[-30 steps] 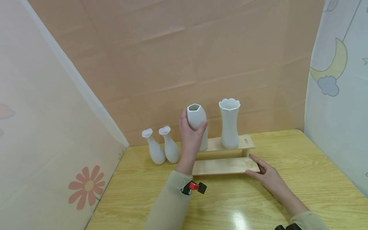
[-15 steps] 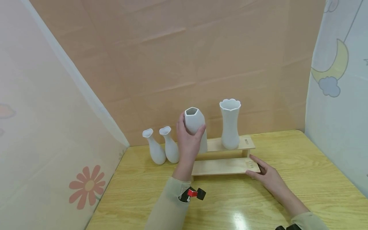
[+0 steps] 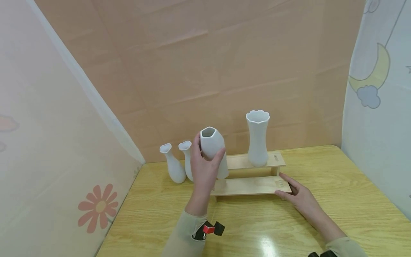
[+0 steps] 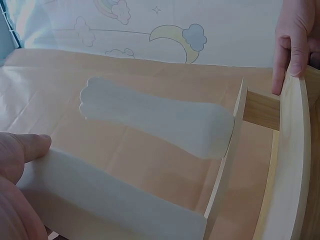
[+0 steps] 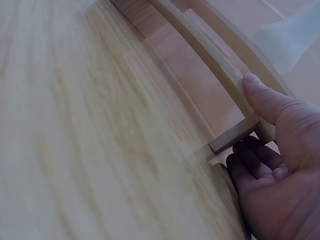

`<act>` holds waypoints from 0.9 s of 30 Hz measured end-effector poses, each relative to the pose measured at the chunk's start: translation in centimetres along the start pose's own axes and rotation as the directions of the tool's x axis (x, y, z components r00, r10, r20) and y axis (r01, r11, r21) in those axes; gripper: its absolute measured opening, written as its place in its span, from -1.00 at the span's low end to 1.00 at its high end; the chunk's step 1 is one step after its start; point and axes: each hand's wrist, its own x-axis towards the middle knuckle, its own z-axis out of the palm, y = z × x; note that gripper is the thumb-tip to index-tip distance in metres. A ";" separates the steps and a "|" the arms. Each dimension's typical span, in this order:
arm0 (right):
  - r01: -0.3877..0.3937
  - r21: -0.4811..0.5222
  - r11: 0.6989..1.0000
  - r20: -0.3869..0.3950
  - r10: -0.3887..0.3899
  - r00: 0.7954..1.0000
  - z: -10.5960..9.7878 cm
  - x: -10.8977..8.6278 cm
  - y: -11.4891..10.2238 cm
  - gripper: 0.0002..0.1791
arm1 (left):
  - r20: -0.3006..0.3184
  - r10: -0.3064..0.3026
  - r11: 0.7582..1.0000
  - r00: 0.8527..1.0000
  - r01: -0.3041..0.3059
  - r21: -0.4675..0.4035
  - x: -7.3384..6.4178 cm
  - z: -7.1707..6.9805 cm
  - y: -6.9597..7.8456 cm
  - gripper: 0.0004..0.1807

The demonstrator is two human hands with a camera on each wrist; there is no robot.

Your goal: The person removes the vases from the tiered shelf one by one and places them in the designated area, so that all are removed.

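My left hand (image 3: pixel 203 175) grips a white angular vase (image 3: pixel 213 146) with a five-sided mouth, thumb on one side and fingers on the other. The vase leans slightly, its base overlapping the left part of a two-tier wooden stand (image 3: pixel 250 186) in the head view. On the stand's upper step, a white vase with a scalloped rim (image 3: pixel 258 142) stands upright. My right hand (image 3: pixel 303 201) holds the right end of the lower step. In the right wrist view, its thumb (image 5: pixel 260 97) lies along the board, with the other fingers curled below, partly hidden.
Two slim white vases (image 3: pixel 176 167) with flared mouths stand on the wooden table (image 3: pixel 151 214) left of the stand; my left hand partly covers the nearer one. A tan cloth (image 3: pixel 224 71) hangs close behind, with printed sheets (image 3: pixel 375 125) at both sides.
My left hand has brought the angular vase left and down, from the upper step's level to in front of it, over the lower step. My right hand keeps its place on the stand.
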 end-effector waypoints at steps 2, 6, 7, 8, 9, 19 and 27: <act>-0.001 0.001 1.000 0.000 0.001 1.000 0.0 0.0 0.0 0.02 | -0.006 0.002 1.000 1.000 -0.002 0.010 -0.3 -0.5 -0.1 -0.06; 0.003 -0.007 1.000 -0.004 -0.003 1.000 -0.1 0.0 0.0 0.02 | -0.015 -0.019 1.000 1.000 0.019 0.019 -0.7 -1.8 -0.3 -0.06; 0.003 -0.009 1.000 -0.005 -0.003 1.000 -0.1 0.0 -0.1 0.02 | -0.016 -0.020 1.000 1.000 0.020 0.019 -0.7 -2.1 -0.3 -0.06; 0.004 -0.011 1.000 -0.006 -0.004 1.000 -0.1 0.0 -0.1 0.02 | -0.015 -0.025 0.999 1.000 0.026 0.023 -0.8 -2.5 -0.3 -0.07; 0.003 -0.015 1.000 -0.007 -0.003 1.000 -0.1 0.0 -0.1 0.02 | -0.014 -0.030 0.999 0.999 0.030 0.027 -0.9 -2.8 -0.3 -0.07; 0.005 -0.013 1.000 -0.003 -0.005 1.000 -0.1 0.0 -0.2 0.02 | -0.051 -0.045 0.996 0.998 0.049 0.075 -1.6 -6.2 -1.2 -0.05; -0.007 -0.023 1.000 -0.001 0.007 1.000 -0.3 -0.2 -0.3 0.03 | -0.078 -0.065 0.993 0.995 0.072 0.093 -1.7 -7.9 -1.9 -0.02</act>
